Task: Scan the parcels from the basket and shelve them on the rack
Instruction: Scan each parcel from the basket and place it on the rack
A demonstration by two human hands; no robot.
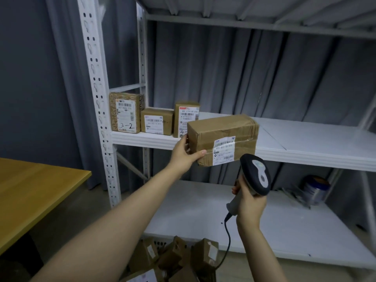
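- Parcel (222, 131) is clasped at its left end by the left grip (183, 154), at the front edge of the shelf (305, 139).
- Scanner (256, 174) is clenched in the right grip (249, 202); its head should be aimed squarely at the label (223, 150).

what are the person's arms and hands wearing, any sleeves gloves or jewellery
Nothing is worn. The left hand and right hand have no gloves, and no watch, bracelet or ring shows. The left arm and right arm are bare to the frame edge, no sleeves in view.
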